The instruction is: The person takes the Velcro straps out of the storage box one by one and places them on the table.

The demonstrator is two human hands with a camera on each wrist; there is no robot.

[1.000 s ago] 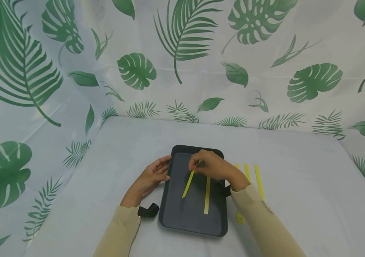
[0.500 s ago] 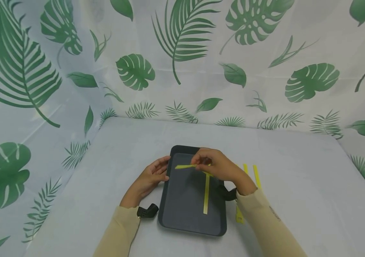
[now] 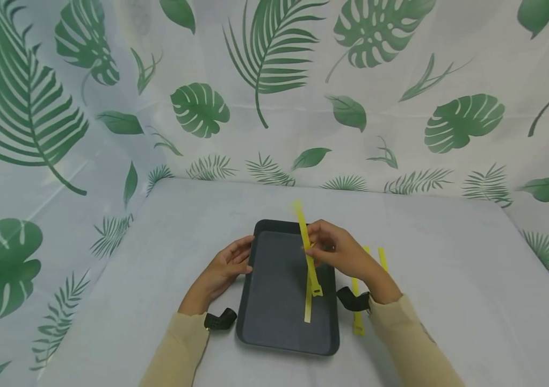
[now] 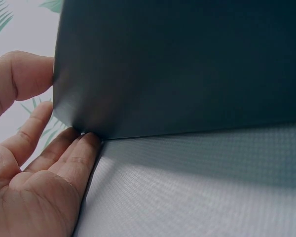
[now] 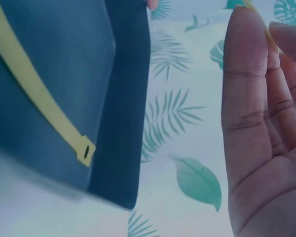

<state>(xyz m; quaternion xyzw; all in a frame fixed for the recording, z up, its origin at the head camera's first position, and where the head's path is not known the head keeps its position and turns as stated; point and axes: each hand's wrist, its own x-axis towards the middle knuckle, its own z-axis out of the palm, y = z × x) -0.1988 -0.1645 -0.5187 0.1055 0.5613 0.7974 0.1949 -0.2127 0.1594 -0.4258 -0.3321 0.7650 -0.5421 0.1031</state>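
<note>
My right hand (image 3: 342,252) pinches a yellow cable strap (image 3: 303,228) between thumb and fingers, above the far right part of a dark grey tray (image 3: 269,306). The strap hangs nearly upright, its slotted head at the lower end. Only its thin edge shows between the fingertips in the right wrist view. A second yellow strap (image 5: 44,101) lies lengthwise in the tray, partly behind the held one in the head view. My left hand (image 3: 223,269) rests against the tray's left side with loose fingers; in the left wrist view its fingertips (image 4: 91,140) touch the tray's lower edge.
More yellow straps (image 3: 358,322) lie on the white table (image 3: 448,279) right of the tray, partly hidden by my right forearm. A leaf-printed curtain (image 3: 284,134) surrounds the table at the back and sides. Each wrist wears a black camera (image 3: 221,320).
The held strap has swung from slanting down-left, through nearly level, to nearly upright with its head down. My right hand has shifted slightly rightward. The left hand keeps its place on the tray.
</note>
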